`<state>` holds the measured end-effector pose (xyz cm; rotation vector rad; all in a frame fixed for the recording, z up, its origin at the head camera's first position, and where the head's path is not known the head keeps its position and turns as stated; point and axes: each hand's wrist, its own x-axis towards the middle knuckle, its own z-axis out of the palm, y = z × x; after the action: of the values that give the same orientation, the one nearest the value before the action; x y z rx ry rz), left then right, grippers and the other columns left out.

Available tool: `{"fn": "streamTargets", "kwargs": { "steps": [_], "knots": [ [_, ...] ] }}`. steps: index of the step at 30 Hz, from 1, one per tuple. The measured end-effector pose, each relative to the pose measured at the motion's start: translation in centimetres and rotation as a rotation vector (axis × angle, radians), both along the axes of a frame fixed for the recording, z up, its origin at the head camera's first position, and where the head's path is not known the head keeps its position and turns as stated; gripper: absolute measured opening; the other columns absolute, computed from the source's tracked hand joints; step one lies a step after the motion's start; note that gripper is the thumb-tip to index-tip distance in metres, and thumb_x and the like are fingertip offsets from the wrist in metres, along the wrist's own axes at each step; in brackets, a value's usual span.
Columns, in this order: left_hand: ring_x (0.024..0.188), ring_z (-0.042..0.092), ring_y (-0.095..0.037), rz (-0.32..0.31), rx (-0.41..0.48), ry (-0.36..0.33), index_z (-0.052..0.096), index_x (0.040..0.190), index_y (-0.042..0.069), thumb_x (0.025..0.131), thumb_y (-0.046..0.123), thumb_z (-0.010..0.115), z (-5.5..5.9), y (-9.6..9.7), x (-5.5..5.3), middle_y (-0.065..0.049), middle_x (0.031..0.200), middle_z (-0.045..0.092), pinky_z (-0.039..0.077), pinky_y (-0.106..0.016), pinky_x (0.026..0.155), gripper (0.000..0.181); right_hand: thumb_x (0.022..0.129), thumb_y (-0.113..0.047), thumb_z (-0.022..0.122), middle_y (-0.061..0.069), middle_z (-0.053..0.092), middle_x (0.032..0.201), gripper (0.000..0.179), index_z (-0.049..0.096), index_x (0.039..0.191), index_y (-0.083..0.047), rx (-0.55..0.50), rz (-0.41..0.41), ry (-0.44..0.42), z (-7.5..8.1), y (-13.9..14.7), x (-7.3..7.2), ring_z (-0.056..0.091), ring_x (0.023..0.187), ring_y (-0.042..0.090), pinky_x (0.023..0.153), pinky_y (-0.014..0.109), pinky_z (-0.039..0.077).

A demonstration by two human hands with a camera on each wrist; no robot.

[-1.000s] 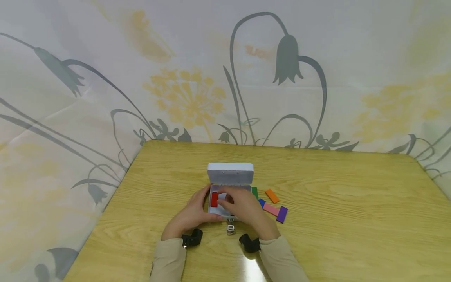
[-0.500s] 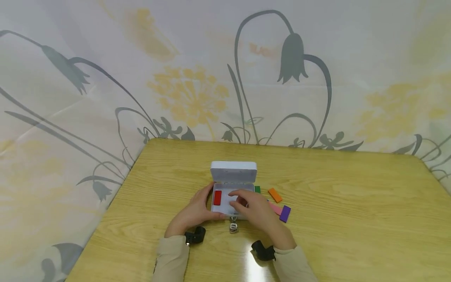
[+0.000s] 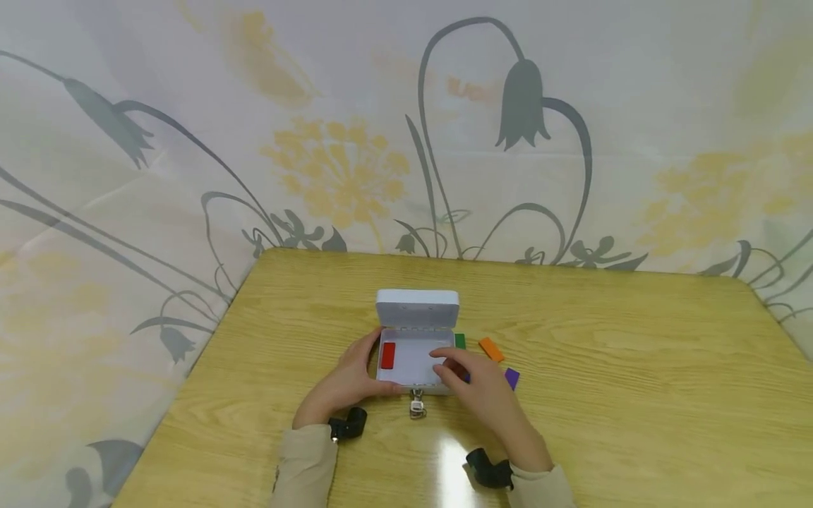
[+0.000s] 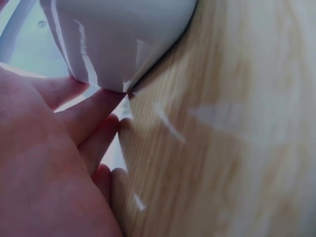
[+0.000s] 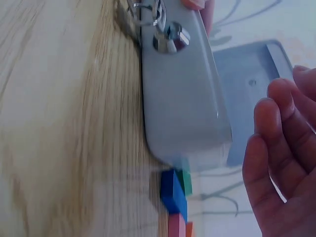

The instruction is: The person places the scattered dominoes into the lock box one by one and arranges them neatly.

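Note:
A white lock box [image 3: 416, 353] stands on the table with its lid [image 3: 417, 309] raised. A red block [image 3: 388, 355] lies inside, near the left wall. My left hand [image 3: 352, 374] holds the box's left side, thumb along the front edge and fingers on the side wall. In the left wrist view, fingertips [image 4: 111, 101] touch the glossy white wall. My right hand [image 3: 485, 388] hovers over the box's right front corner, fingers loosely bent and holding nothing. Keys [image 3: 417, 407] hang from the lock at the front.
Right of the box lie a green block [image 3: 460, 341], an orange block [image 3: 491, 349] and a purple block [image 3: 512, 379]. A blue block [image 5: 173, 192] and a pink block [image 5: 176, 225] show in the right wrist view. A patterned cloth [image 3: 349, 169] hangs behind the table.
The right hand has let go of the red block and drawn back to the right, off the middle of the box. The red block stays inside; the left hand keeps its place.

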<state>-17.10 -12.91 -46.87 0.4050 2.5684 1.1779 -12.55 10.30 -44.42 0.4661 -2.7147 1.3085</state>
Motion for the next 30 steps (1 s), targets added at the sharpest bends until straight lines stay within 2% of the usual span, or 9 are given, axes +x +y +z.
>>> {"fn": "streamTargets", "kwargs": {
  "steps": [5, 10, 14, 18, 24, 30],
  "knots": [
    [0.128, 0.021, -0.028, 0.006, 0.005, -0.001, 0.020, 0.143, 0.019, 0.059, 0.050, 0.078, -0.3, 0.1, 0.1, -0.006, 0.142, 0.025, 0.024, -0.049, 0.099, 0.107, 0.086, -0.025, 0.060, -0.010, 0.059, 0.074, 0.022, 0.066, 0.105, -0.014, -0.022, -0.039, 0.007, -0.5, 1.5, 0.6, 0.051, 0.062, 0.002, 0.056, 0.021, 0.044],
    [0.128, 0.021, -0.027, 0.008, 0.021, -0.016, 0.019, 0.143, 0.021, 0.058, 0.050, 0.078, -0.3, 0.1, 0.2, -0.006, 0.143, 0.024, 0.024, -0.049, 0.099, 0.108, 0.086, -0.028, 0.059, -0.013, 0.058, 0.077, 0.022, 0.065, 0.105, -0.018, -0.004, -0.084, -0.049, -1.2, 3.0, 0.9, 0.052, 0.067, 0.003, 0.061, 0.022, 0.045],
    [0.128, 0.021, -0.027, 0.013, 0.024, -0.018, 0.019, 0.143, 0.021, 0.057, 0.051, 0.078, -0.2, 0.0, 0.1, -0.005, 0.142, 0.024, 0.025, -0.049, 0.098, 0.108, 0.087, -0.032, 0.058, -0.013, 0.058, 0.078, 0.024, 0.065, 0.106, -0.020, 0.003, -0.128, -0.085, -1.5, 4.2, 1.0, 0.051, 0.066, 0.005, 0.058, 0.022, 0.043],
    [0.128, 0.021, -0.027, 0.007, 0.016, -0.008, 0.019, 0.143, 0.021, 0.058, 0.050, 0.078, 0.0, 0.0, -0.1, -0.006, 0.142, 0.025, 0.024, -0.049, 0.098, 0.108, 0.086, -0.030, 0.059, -0.011, 0.056, 0.077, 0.023, 0.064, 0.106, -0.020, 0.013, -0.180, -0.077, -1.6, 5.4, 1.0, 0.050, 0.063, 0.007, 0.055, 0.022, 0.042],
    [0.128, 0.021, -0.027, 0.004, 0.030, -0.010, 0.020, 0.143, 0.020, 0.058, 0.049, 0.079, -0.1, 0.1, -0.2, -0.006, 0.142, 0.025, 0.024, -0.049, 0.099, 0.108, 0.087, -0.028, 0.058, -0.008, 0.059, 0.081, 0.024, 0.063, 0.108, -0.017, 0.021, -0.238, -0.080, -1.7, 7.2, 1.0, 0.055, 0.071, 0.007, 0.062, 0.023, 0.046],
    [0.128, 0.021, -0.028, 0.007, 0.016, -0.010, 0.019, 0.143, 0.020, 0.057, 0.052, 0.078, -0.1, 0.0, 0.0, -0.006, 0.142, 0.025, 0.024, -0.050, 0.098, 0.109, 0.087, -0.031, 0.058, -0.007, 0.056, 0.086, 0.026, 0.063, 0.109, -0.017, 0.092, -0.260, -0.086, -1.8, 8.7, 1.1, 0.054, 0.078, 0.009, 0.068, 0.026, 0.047]
  ]
}}
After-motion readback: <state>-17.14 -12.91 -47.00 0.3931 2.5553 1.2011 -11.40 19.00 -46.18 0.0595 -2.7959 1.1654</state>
